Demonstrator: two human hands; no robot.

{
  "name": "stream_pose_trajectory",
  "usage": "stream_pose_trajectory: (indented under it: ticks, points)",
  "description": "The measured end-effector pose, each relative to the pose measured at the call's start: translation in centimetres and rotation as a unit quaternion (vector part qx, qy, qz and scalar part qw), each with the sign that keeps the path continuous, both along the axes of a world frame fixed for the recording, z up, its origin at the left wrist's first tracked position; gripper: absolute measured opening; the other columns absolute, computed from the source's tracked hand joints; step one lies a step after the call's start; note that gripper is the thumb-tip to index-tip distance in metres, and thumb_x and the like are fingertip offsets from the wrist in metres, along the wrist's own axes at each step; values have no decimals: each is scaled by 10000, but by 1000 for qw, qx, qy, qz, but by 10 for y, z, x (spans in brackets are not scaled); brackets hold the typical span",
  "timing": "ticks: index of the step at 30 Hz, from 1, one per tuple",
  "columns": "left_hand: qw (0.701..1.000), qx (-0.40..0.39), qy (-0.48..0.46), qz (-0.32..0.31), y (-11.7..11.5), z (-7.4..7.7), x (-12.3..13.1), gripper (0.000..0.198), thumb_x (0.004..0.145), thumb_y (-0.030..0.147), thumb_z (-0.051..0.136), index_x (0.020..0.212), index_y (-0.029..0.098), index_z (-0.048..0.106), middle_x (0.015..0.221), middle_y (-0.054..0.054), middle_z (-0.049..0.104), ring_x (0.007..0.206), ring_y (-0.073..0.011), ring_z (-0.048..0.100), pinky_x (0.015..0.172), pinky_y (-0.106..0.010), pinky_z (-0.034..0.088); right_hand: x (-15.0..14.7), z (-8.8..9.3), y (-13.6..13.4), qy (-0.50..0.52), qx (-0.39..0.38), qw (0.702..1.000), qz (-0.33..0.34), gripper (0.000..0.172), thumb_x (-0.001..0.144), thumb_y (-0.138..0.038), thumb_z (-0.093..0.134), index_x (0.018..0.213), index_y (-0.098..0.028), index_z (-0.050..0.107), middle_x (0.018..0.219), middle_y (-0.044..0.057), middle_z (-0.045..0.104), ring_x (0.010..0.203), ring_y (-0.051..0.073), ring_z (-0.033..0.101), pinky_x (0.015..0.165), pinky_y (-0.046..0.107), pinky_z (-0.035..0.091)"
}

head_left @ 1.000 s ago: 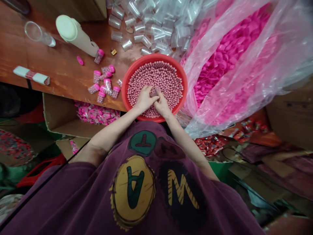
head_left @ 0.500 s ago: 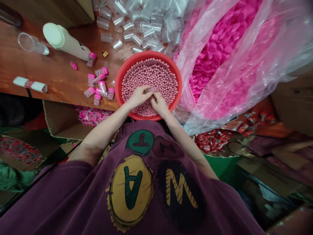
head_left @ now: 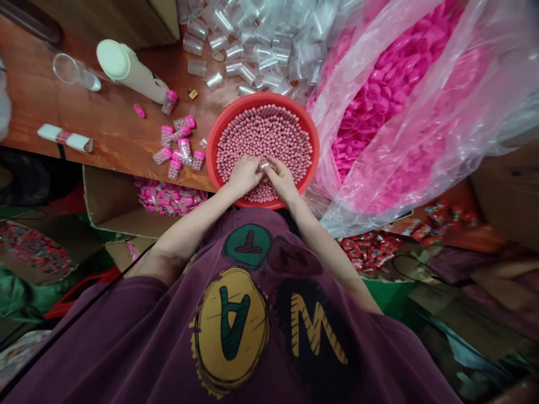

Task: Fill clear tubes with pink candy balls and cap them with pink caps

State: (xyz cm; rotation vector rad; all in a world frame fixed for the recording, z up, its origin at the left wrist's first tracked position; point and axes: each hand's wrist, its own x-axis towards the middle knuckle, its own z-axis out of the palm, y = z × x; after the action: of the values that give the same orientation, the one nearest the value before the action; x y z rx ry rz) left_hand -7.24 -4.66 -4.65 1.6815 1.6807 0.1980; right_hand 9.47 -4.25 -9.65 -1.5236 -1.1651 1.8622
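Both my hands meet over a red basin (head_left: 211, 148) filled with small round pink beads or candies (head_left: 265, 132). My left hand (head_left: 245, 175) is closed around one side of a small clear plastic jar (head_left: 264, 165). From the other side, the fingers of my right hand (head_left: 281, 178) pinch at the same jar. Most of the jar is hidden by the fingers, and I cannot tell what is inside it. Left of the basin lie several filled jars with pink caps (head_left: 184, 148).
Behind the basin is a heap of clear jars (head_left: 269, 56). A plastic bag of pink caps (head_left: 387, 73) lies at right. On the left are a white tumbler (head_left: 135, 73), a clear cup (head_left: 76, 72) and a white packet (head_left: 65, 138). Below the edge, a cardboard box (head_left: 109, 205) holds capped jars.
The jar has shifted slightly toward my body and shows less between the fingers. My hands have drawn in closer around it. The whole view has shifted a little.
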Motion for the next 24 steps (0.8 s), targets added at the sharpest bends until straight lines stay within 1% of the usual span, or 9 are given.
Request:
stream_pose_trajectory:
  ticks: [3,5,8,11,14,16,18,21,24]
  points:
    - [998,34,37,25,15,-3,-13,317,1023,113,519,1229,120,760,1346,-217,739,1343,-373,618,1203,-524,493,13,2,1,-44,37,998,27,610,993,-551,622,1490,-197,606,1230,123,785,1024,254,755,1015,497,666]
    - [997,44,22,62,25,-12,-24,351,1029,96,449,1189,136,759,1394,-223,696,1413,-386,561,1250,-551,442,26,5,-1,-88,73,993,34,566,997,-568,611,1428,-204,657,1242,123,791,1060,264,752,1069,519,644]
    - [992,37,-67,97,39,-35,-30,244,993,99,515,971,164,749,1236,-207,703,1457,-415,512,1312,-596,337,40,11,-10,-127,113,985,39,516,1008,-557,584,1354,-195,707,1259,139,804,1048,278,756,1079,546,634]
    - [982,38,-153,103,44,-56,-13,183,925,98,619,787,208,665,1046,-163,688,1421,-412,521,1322,-582,312,44,18,-17,-139,146,978,62,449,1028,-505,572,1306,-199,746,1300,151,809,1113,287,762,1103,529,626]
    - [979,17,-170,106,41,-66,13,160,857,64,629,810,212,666,1107,-163,706,1366,-395,561,1287,-551,375,43,23,-18,-155,175,969,80,387,1030,-462,582,1242,-204,779,1303,151,819,1172,292,757,1134,510,614]
    - [981,-3,-162,106,37,-64,23,177,822,52,641,908,189,713,1209,-176,719,1327,-384,601,1256,-537,421,43,23,-17,-156,173,970,76,388,1033,-461,581,1245,-204,779,1279,146,824,1149,288,761,1123,507,618]
    - [982,-19,-158,106,33,-57,23,261,811,66,680,1046,154,751,1290,-192,728,1297,-374,636,1226,-526,461,43,21,-16,-144,150,976,58,406,1036,-480,580,1275,-208,765,1242,133,824,1082,276,771,1080,505,635]
    - [979,-9,-168,115,26,-38,12,412,811,108,756,1222,138,765,1376,-177,746,1344,-354,647,1259,-508,454,43,20,-14,-115,103,988,24,428,1029,-498,577,1306,-211,733,1201,116,824,945,246,774,983,489,668]
    - [966,-8,-225,128,18,-16,0,479,829,117,763,1306,150,763,1453,-148,750,1426,-314,634,1317,-480,419,40,25,-6,-99,104,990,6,420,1031,-487,573,1309,-208,718,1187,114,824,901,232,768,956,483,677]
